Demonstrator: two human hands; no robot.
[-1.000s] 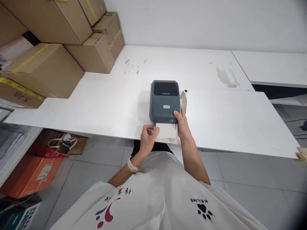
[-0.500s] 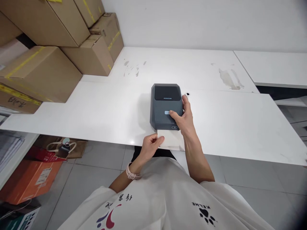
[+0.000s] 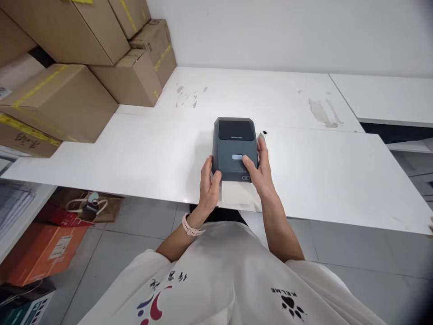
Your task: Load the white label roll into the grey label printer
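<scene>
A dark grey label printer (image 3: 235, 164) with a black glossy window on top and a pale button (image 3: 237, 157) sits on the white table near its front edge. White paper (image 3: 238, 192) sticks out of its front and reaches the table's edge. My left hand (image 3: 209, 189) grips the printer's front left corner, fingers along the side and thumb at the front. My right hand (image 3: 262, 174) holds the right side, its thumb on top just beside the button. The fingertips on the far sides are partly hidden. A small white roll (image 3: 264, 133) lies by my right fingertips.
Cardboard boxes (image 3: 67, 101) with yellow tape are stacked at the table's left end. The white table (image 3: 314, 167) has peeled patches towards the wall. Below on the left are an orange box (image 3: 47, 253) and a bag (image 3: 108, 210).
My left hand has let go of the paper and moved up to the printer's left side. My right thumb has shifted slightly right, off the button's edge.
</scene>
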